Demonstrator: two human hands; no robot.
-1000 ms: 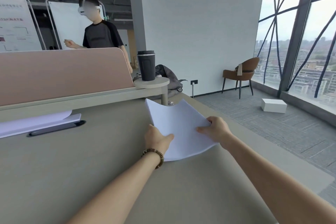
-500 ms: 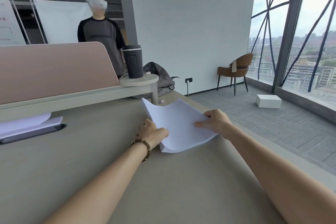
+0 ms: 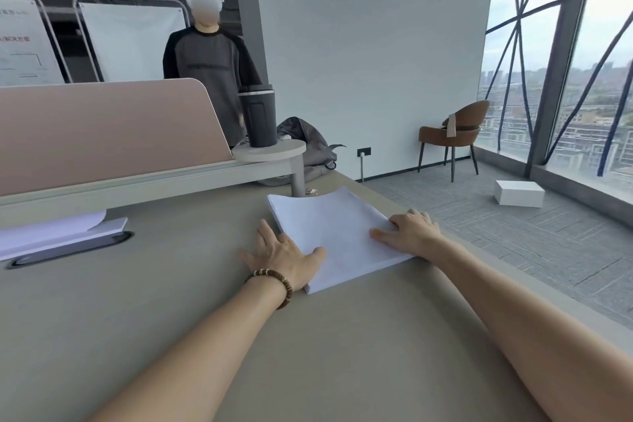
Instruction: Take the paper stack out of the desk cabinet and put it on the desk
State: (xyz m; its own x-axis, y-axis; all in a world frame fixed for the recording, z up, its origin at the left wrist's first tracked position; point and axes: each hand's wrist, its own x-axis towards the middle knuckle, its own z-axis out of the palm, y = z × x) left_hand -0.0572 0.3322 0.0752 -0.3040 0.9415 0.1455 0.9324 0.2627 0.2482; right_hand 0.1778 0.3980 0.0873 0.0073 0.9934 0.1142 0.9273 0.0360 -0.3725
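Note:
A white paper stack [image 3: 329, 233] lies flat on the beige desk [image 3: 171, 301], near its right edge. My left hand [image 3: 282, 255], with a bead bracelet at the wrist, rests palm down on the desk against the stack's left side, thumb on the paper. My right hand [image 3: 409, 231] lies flat on the stack's right corner with fingers spread. Neither hand grips the paper. The desk cabinet is out of view.
A pink divider panel [image 3: 102, 134] runs along the desk's back. A dark tumbler [image 3: 258, 116] stands on a small round shelf [image 3: 274, 151]. More paper [image 3: 51, 229] lies at the left. A person with a headset [image 3: 205, 55] stands behind. A chair [image 3: 452, 134] and white box [image 3: 519, 193] are on the floor at right.
The stack, held curved above the desk before, now lies flat on it. Both hands have loosened their hold and rest flat at its sides.

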